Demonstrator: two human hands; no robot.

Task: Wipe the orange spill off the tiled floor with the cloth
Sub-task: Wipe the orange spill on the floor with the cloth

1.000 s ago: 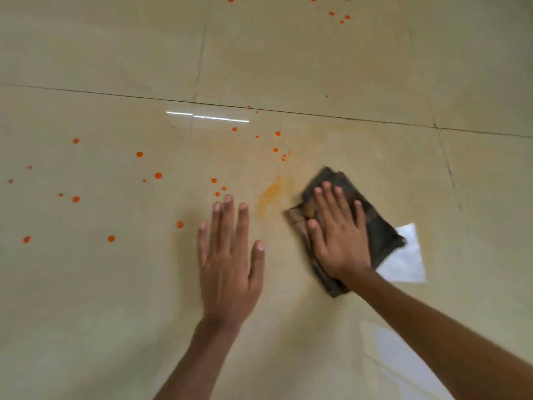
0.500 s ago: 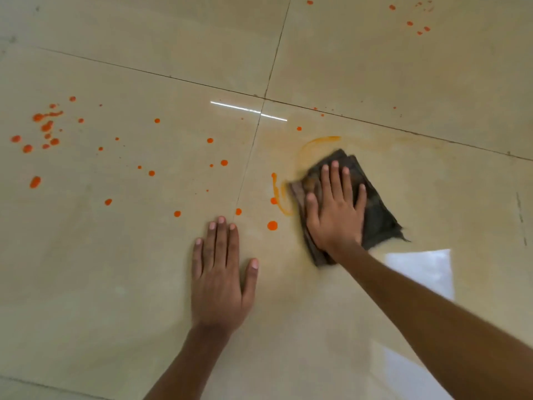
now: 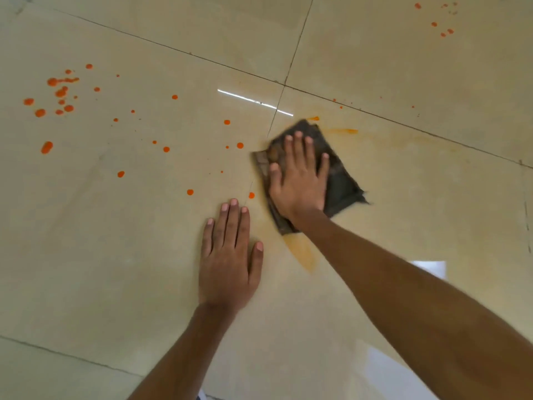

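Dark cloth (image 3: pixel 341 183), folded flat on the tiled floor (image 3: pixel 115 269), at about 1 o'clock from the left hand (image 3: pixel 227 264). The right hand (image 3: pixel 298 180) lies on it palm down, fingers straight and spread, pressing rather than gripping. The left hand rests flat on bare tile, fingers extended, holding nothing.

Orange drops (image 3: pixel 60 92) are scattered from 8 to 11 o'clock of the cloth, with a pale smear (image 3: pixel 302 252) at its 6 o'clock edge. The cloth looks soft, light and limp, so it will likely bunch if pushed from one edge. Broad palm pressure over its middle suits it best on this glossy, probably slick tile.
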